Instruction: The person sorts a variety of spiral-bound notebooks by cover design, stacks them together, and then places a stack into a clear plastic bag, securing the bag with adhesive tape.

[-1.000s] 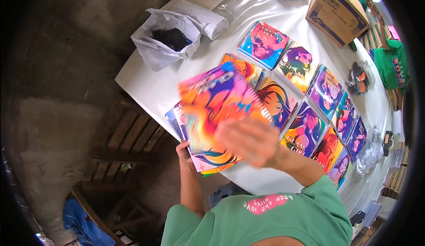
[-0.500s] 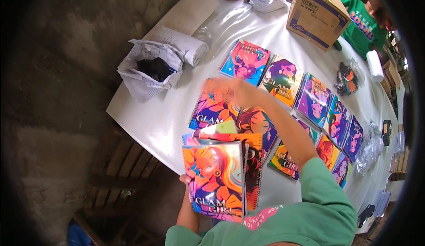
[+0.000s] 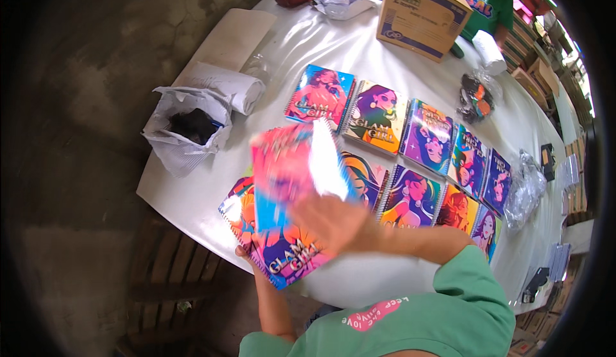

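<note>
My left hand [image 3: 243,252] is closed on the spiral edge of a small stack of notebooks with colourful illustrated covers, its fingers mostly hidden beneath. The orange and dark blue top notebook [image 3: 289,257] is held tilted near the table's front edge. Over this stack, my right hand [image 3: 330,223] grips a pink and blue spiral notebook [image 3: 282,164], both smeared by motion. Bright glare covers part of that notebook's cover. Just beyond lie a blue and pink notebook [image 3: 321,94] and a cream notebook [image 3: 377,116] with a dark-haired figure.
More notebooks, including a purple one [image 3: 428,135], continue rightward in two rows on the white-covered table [image 3: 186,193]. At left stands an open white bag [image 3: 186,126] with dark contents. A cardboard box [image 3: 420,17] is at the back, near a person in green [image 3: 481,0]. Clear plastic [image 3: 527,190] lies right.
My right hand has come back toward me from the rows with the pink and blue notebook. At the far row's left end, an upright cover now shows where an upside-down one lay.
</note>
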A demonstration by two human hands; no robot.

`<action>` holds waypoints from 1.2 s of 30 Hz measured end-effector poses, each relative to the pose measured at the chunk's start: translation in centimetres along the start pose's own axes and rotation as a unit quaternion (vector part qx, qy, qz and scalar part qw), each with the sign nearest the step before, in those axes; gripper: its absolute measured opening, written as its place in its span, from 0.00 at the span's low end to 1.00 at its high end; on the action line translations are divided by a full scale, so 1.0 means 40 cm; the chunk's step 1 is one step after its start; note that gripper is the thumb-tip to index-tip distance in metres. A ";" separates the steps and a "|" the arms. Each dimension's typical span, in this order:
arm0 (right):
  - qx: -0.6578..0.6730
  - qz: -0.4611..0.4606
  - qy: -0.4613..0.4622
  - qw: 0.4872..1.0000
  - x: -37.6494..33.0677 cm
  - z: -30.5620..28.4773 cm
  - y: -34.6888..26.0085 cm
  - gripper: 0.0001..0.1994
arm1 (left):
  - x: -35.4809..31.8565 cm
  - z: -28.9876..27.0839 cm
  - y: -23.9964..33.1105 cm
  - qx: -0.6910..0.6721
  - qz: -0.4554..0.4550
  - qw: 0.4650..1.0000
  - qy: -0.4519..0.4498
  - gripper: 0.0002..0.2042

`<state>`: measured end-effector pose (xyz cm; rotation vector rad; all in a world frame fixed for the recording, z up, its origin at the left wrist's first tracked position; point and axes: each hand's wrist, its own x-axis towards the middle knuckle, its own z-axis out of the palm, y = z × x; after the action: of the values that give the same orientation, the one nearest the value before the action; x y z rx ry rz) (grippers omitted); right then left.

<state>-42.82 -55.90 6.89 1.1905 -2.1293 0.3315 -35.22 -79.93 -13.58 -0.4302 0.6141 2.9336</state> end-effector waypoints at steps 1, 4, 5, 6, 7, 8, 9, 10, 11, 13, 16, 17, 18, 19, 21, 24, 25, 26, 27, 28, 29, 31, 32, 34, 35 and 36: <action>0.060 -0.012 -0.079 0.995 -0.021 -0.032 -0.070 0.19 | 0.015 0.005 -0.016 -0.002 -0.007 1.000 -0.004 0.19; 0.092 0.015 -0.096 0.991 -0.064 -0.004 -0.008 0.19 | 0.031 0.019 -0.052 -0.004 -0.021 1.000 -0.008 0.19; 0.074 0.026 -0.081 0.994 -0.073 0.030 0.069 0.20 | 0.026 0.020 -0.058 -0.001 -0.016 1.000 -0.010 0.19; 0.054 0.102 -0.038 0.993 -0.099 0.100 0.184 0.22 | 0.017 0.024 -0.063 -0.003 -0.018 1.000 -0.005 0.19; -0.024 0.277 -0.096 0.956 -0.114 0.125 0.267 0.22 | 0.009 0.020 -0.078 -0.006 -0.022 1.000 0.001 0.19; -0.111 0.314 -0.107 0.937 -0.173 0.156 0.331 0.22 | 0.006 0.025 -0.088 -0.003 -0.036 0.999 0.000 0.20; -0.191 0.348 -0.114 0.911 -0.243 0.200 0.371 0.22 | 0.001 0.028 -0.094 0.002 -0.043 0.999 0.003 0.20; -0.170 0.335 -0.138 0.916 -0.325 0.241 0.394 0.22 | -0.008 0.027 -0.101 0.004 -0.052 0.999 0.005 0.20; -0.148 0.318 -0.163 0.922 -0.376 0.263 0.406 0.21 | -0.018 0.025 -0.107 0.004 -0.056 0.998 0.008 0.20; -0.036 0.328 -0.047 0.943 -0.344 0.226 0.379 0.13 | -0.049 0.021 -0.112 0.004 -0.053 0.998 0.017 0.20; 0.311 0.476 0.186 0.801 -0.224 0.033 0.324 0.11 | -0.061 0.028 -0.114 0.011 -0.061 0.998 0.022 0.20; 0.405 0.431 0.206 0.780 -0.210 -0.039 0.326 0.09 | -0.052 0.042 -0.117 0.014 -0.069 0.997 0.015 0.21; 0.440 0.392 0.178 0.788 -0.192 -0.094 0.323 0.10 | -0.036 0.058 -0.127 0.014 -0.081 0.997 0.005 0.21; 0.474 0.347 0.149 0.795 -0.177 -0.134 0.325 0.10 | -0.022 0.072 -0.145 0.012 -0.089 0.996 -0.004 0.21; 0.567 0.258 0.161 0.766 -0.140 -0.153 0.276 0.12 | 0.000 0.105 -0.174 0.008 -0.105 0.994 -0.023 0.21; 0.456 0.197 0.152 0.855 -0.120 -0.204 0.230 0.10 | 0.035 0.144 -0.234 0.002 -0.132 0.990 -0.043 0.21; 0.372 0.146 0.161 0.902 -0.101 -0.236 0.226 0.10 | 0.036 0.149 -0.256 -0.001 -0.133 0.990 -0.044 0.21; 0.283 0.093 0.170 0.939 -0.078 -0.273 0.223 0.10 | 0.033 0.153 -0.271 -0.003 -0.126 0.991 -0.039 0.21; 0.185 0.054 0.163 0.968 -0.072 -0.324 0.212 0.09 | 0.034 0.159 -0.286 -0.006 -0.129 0.991 -0.039 0.22; 0.142 0.069 0.130 0.979 -0.070 -0.368 0.174 0.09 | 0.036 0.163 -0.298 -0.007 -0.128 0.991 -0.038 0.22; 0.082 0.026 0.096 0.992 -0.068 -0.398 0.144 0.09 | 0.043 0.168 -0.306 -0.004 -0.129 0.991 -0.039 0.22; 0.042 0.019 -0.001 0.999 -0.087 -0.388 0.074 0.10 | 0.053 0.175 -0.310 -0.001 -0.134 0.990 -0.039 0.22; 0.071 0.005 -0.065 0.995 -0.118 -0.354 0.038 0.12 | 0.067 0.181 -0.315 -0.001 -0.140 0.989 -0.041 0.22; 0.202 -0.020 -0.141 0.969 -0.186 -0.268 0.043 0.14 | 0.075 0.186 -0.308 0.003 -0.128 0.991 -0.041 0.22; 0.286 -0.014 -0.152 0.946 -0.227 -0.237 0.078 0.14 | 0.090 0.187 -0.317 0.009 -0.137 0.990 -0.044 0.22; 0.199 0.095 -0.120 0.968 -0.260 -0.228 0.143 0.15 | 0.095 0.190 -0.316 0.009 -0.139 0.989 -0.045 0.23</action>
<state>-39.90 -41.24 7.39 1.3005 -2.4730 0.7638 -38.64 -65.10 -12.80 -0.3488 0.5223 2.6649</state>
